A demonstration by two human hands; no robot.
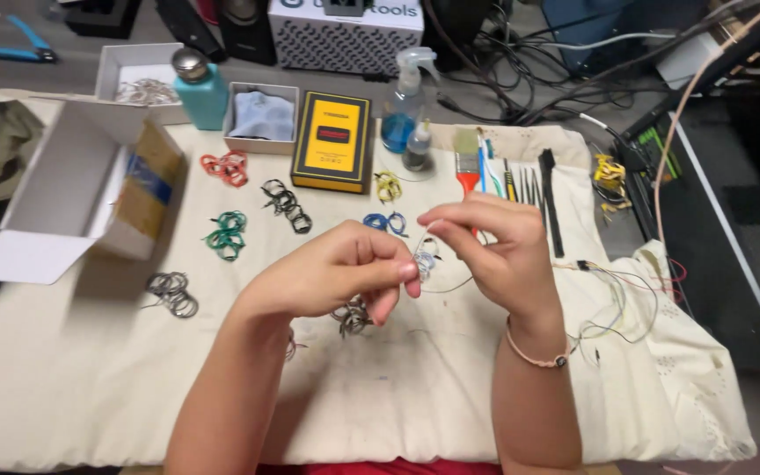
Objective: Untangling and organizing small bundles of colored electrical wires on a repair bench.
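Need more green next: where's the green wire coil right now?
In the head view, the green wire coil lies left of the left hand, between the cardboard box and black coils.

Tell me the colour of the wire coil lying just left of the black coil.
Green: the wire coil lies on the cream cloth, seen clearly in the head view.

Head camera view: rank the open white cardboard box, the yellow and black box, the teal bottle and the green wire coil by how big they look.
1. Open white cardboard box
2. Yellow and black box
3. Teal bottle, though it stands farther back, so its true size is unsure
4. Green wire coil
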